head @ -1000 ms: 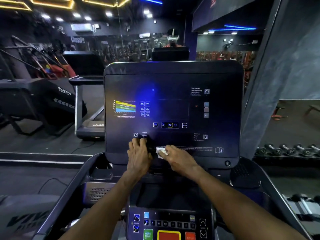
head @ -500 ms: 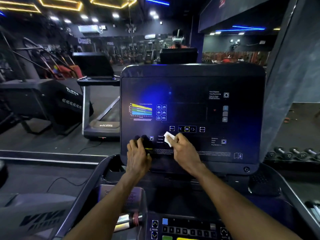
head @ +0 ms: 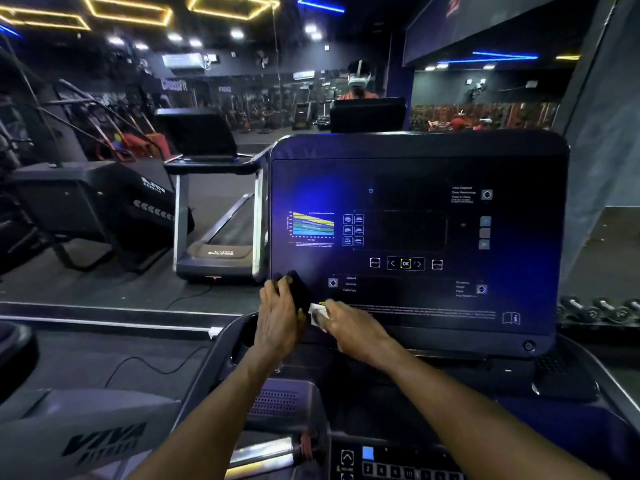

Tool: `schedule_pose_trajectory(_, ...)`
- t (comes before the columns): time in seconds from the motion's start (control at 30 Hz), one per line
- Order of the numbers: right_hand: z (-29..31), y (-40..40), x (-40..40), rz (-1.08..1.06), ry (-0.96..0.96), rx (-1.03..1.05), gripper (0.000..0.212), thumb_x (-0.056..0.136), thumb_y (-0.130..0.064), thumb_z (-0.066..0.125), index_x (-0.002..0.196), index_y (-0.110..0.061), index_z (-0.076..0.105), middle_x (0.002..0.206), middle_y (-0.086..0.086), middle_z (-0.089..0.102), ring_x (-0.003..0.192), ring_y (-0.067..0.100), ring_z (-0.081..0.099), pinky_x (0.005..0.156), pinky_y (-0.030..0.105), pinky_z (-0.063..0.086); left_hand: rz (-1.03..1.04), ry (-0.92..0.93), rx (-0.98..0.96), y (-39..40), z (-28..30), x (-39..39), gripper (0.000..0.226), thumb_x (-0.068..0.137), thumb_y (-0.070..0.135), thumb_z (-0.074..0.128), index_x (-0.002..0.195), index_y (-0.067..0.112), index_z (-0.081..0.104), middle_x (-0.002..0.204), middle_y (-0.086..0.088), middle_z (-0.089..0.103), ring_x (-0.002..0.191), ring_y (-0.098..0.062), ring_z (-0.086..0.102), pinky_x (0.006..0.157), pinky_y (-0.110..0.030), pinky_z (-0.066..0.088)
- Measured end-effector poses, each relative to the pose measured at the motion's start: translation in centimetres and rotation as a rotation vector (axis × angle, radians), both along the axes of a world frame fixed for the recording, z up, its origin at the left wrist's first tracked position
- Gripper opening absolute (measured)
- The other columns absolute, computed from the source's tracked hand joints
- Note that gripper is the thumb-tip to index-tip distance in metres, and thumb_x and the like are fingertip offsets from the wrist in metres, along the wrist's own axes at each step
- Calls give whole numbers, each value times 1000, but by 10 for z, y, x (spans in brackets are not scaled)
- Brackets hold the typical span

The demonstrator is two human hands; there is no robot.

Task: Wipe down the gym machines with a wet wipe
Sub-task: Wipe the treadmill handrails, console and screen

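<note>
White wet wipe (head: 318, 315) pinched in R hand (head: 356, 332) on treadmill console (head: 415, 237), L hand (head: 278, 318) flat just beside.

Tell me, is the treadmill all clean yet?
Not yet. Nothing here plainly looks finished. Right now the right hand presses a white wipe on the lower left of the treadmill's console, while the left hand rests beside it. The keypad below and the neighbouring treadmill haven't been reached.

Single head-worn view, facing forward and down, close over treadmill console (head: 415, 237)
</note>
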State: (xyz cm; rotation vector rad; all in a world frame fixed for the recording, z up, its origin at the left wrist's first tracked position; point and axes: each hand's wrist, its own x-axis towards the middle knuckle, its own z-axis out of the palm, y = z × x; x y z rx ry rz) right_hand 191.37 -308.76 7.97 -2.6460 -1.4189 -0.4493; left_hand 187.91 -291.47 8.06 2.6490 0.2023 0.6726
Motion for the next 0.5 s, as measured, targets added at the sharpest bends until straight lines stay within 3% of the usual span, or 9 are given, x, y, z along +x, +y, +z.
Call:
schedule_pose_trajectory(0.07, 9, 5, 11, -66, -29, 41, 58, 77, 5, 64, 133, -10, 55, 104, 13, 51, 89, 33, 58, 57, 42, 51, -10, 9, -12, 7, 0, -1, 59, 77, 12, 69, 129, 5, 41, 119, -14, 39, 108, -32, 40, 94, -47, 44)
schedule_pose_trajectory(0.13, 16, 10, 22, -187, 1, 211, 59, 76, 8, 64, 132, -10, 58, 96, 12, 49, 80, 32, 57, 51, 39, 51, -2, 8, -59, 14, 1, -2, 58, 78, 10, 68, 128, 4, 41, 118, -14, 39, 110, -33, 40, 96, -46, 43)
schedule_pose_trajectory(0.2, 17, 18, 20, -217, 28, 284, 56, 80, 6, 62, 134, -9, 56, 97, 11, 49, 80, 32, 55, 52, 41, 53, 4, -3, -80, 19, 1, -3, 56, 78, 8, 67, 129, 4, 42, 118, -14, 40, 110, -32, 40, 97, -45, 42)
schedule_pose_trajectory(0.37, 6, 44, -3, -28, 81, -73, 31, 98, -20, 40, 125, -8, 50, 115, 15, 52, 103, 39, 55, 70, 46, 42, -26, -62, -158, 36, -3, 5, 45, 79, 3, 50, 124, 3, 45, 115, -14, 45, 106, -29, 41, 97, -38, 39)
schedule_pose_trajectory(0.4, 13, 48, 3, -53, 53, -81, 32, 98, -19, 41, 126, -8, 50, 113, 15, 51, 101, 39, 55, 68, 46, 43, -41, -82, -179, 39, -3, 5, 43, 78, 1, 47, 121, 2, 47, 113, -14, 46, 102, -28, 43, 95, -36, 39)
schedule_pose_trajectory(0.5, 27, 57, 20, -119, 34, 152, 47, 85, 6, 58, 130, -8, 57, 100, 15, 51, 88, 35, 56, 62, 44, 51, -100, -114, -364, 46, -2, 9, 32, 82, 0, 45, 113, 1, 48, 105, -12, 47, 91, -28, 48, 85, -37, 42)
